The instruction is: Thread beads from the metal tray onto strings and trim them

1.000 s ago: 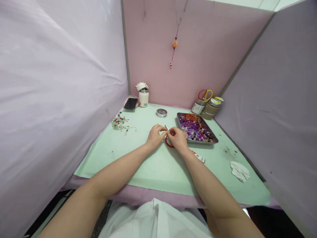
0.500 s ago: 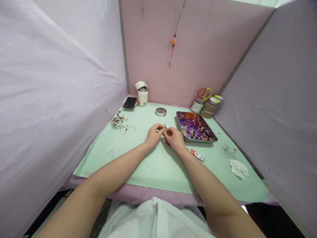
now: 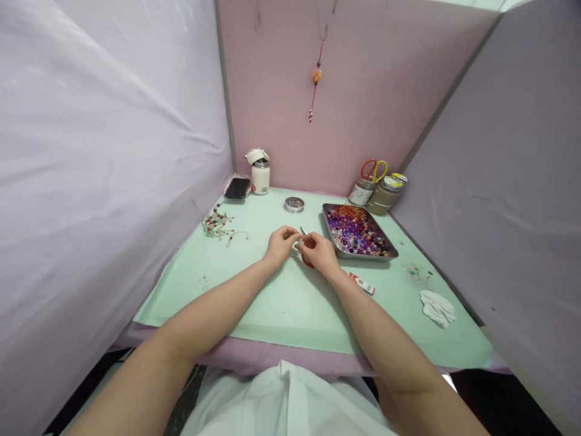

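Note:
My left hand and my right hand meet at the middle of the green mat, fingertips pinched together. Between them sticks up a thin metal tool tip; what the fingers pinch is too small to name. A red ring-shaped handle shows under my right hand. A metal tray full of purple and mixed beads lies just right of my right hand.
A bunch of beaded wire pieces lies at the left. At the back stand a phone, a white bottle, a small round tin and two jars with scissors. A red-white tube and crumpled tissue lie right.
Both hands stay pinched together at the same spot; only the camera view shifts slightly.

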